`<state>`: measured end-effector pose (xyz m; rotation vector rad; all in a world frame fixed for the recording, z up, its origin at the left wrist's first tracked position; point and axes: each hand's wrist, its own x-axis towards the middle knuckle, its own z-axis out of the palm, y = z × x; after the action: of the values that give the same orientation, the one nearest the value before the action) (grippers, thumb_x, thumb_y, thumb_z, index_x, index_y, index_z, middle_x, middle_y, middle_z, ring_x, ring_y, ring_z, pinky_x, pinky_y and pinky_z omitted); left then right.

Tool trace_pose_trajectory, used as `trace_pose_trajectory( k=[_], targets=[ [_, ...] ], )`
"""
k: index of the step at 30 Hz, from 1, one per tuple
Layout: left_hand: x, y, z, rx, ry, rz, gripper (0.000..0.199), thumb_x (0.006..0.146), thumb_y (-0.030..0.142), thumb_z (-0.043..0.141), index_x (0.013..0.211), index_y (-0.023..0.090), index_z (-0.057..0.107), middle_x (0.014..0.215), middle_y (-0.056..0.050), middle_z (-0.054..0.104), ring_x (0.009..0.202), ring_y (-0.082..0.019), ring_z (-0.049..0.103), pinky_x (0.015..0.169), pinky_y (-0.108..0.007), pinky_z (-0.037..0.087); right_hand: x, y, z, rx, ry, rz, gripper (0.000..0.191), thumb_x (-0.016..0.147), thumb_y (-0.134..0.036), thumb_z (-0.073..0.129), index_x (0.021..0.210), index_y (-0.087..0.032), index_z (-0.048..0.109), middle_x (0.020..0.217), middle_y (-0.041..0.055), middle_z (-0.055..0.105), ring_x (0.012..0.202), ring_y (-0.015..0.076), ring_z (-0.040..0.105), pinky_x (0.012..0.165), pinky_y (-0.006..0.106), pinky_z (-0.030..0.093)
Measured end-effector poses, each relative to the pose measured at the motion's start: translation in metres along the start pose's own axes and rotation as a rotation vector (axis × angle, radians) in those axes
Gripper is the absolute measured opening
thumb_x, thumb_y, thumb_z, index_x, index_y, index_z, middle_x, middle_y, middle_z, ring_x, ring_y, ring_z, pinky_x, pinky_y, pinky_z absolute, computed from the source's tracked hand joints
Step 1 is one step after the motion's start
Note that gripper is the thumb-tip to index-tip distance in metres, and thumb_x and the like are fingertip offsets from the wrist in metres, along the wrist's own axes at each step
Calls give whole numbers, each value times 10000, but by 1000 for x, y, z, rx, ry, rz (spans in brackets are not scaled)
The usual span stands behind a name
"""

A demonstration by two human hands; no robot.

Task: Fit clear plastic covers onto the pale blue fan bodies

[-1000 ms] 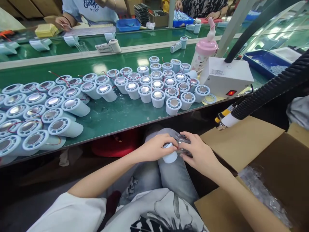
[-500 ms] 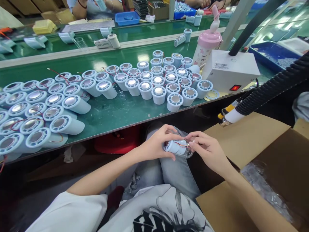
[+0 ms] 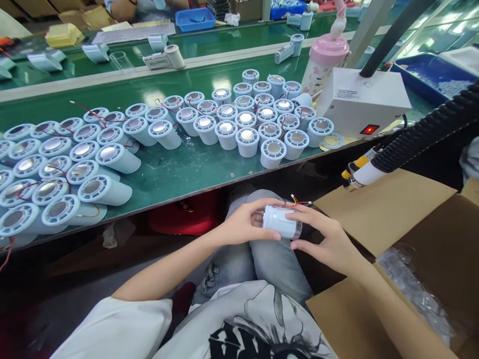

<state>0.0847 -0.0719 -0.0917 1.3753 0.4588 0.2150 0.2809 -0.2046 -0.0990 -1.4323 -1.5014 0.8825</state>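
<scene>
Above my lap I hold a light-blue plastic cylinder [image 3: 279,222] lying on its side. My left hand [image 3: 245,222] wraps round its left end, thumb below and fingers over the top. Round the right end curl the fingers and thumb of my right hand [image 3: 325,234], beside a clear plastic part [image 3: 298,230] fitted there. Thin red and yellow wires [image 3: 295,201] with small white connectors stick out above the cylinder, near my right fingertips. Many similar blue cylinders [image 3: 247,142] with silver discs on top stand or lean on the green bench.
A white box [image 3: 361,102] with a lit red switch and a pink-lidded bottle [image 3: 327,60] stand at the bench's right. A black hose [image 3: 419,132] hangs over an open carton [image 3: 392,209] holding clear plastic pieces [image 3: 415,294]. Behind runs another green surface with parts; a co-worker sits beyond.
The cylinder has turned, so its wires now stick out above it instead of lying across its side. My right hand has gone from pinching near the wires to gripping the cylinder's right end.
</scene>
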Motion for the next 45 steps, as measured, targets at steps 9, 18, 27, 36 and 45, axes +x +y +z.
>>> trace_pose_trajectory(
  k=[9, 18, 27, 36, 45],
  targets=[
    [-9, 13, 1, 148, -77, 182, 723, 697, 233, 823, 1357, 299, 536, 1427, -85, 534, 1291, -280, 521, 997, -358, 503, -12, -12, -5, 153, -49, 145, 381, 839, -312, 736, 1178, -272, 566, 1314, 79, 596, 1107, 267, 649, 909, 396, 588],
    [-13, 14, 2, 188, -80, 199, 773, 686, 222, 827, 1386, 301, 509, 1456, -93, 508, 1336, -303, 479, 1072, -430, 454, -10, -21, -9, 206, -65, 181, 397, 824, -341, 745, 1172, -268, 567, 1214, 64, 607, 1061, 251, 648, 919, 407, 587],
    [-13, 19, 2, 171, -96, 147, 789, 696, 202, 818, 1405, 282, 483, 1444, -102, 512, 1305, -295, 512, 1047, -405, 480, -12, -20, -6, 240, -48, 177, 392, 811, -271, 772, 1137, -306, 556, 1251, 20, 591, 1109, 221, 626, 953, 356, 565],
    [-12, 19, 0, 260, -126, 285, 739, 688, 185, 823, 1357, 322, 538, 1439, -66, 523, 1350, -272, 458, 1108, -399, 412, -10, -19, -8, 432, -109, 268, 394, 829, -295, 761, 1162, -304, 552, 1166, 22, 605, 1081, 198, 608, 884, 298, 567],
    [-12, 19, -1, 271, -130, 292, 781, 679, 193, 831, 1384, 297, 511, 1428, -82, 533, 1347, -271, 461, 1083, -386, 439, -6, -17, -4, 647, -118, 402, 375, 843, -406, 737, 1128, -274, 531, 994, 6, 652, 865, 136, 622, 713, 198, 531]
  ],
)
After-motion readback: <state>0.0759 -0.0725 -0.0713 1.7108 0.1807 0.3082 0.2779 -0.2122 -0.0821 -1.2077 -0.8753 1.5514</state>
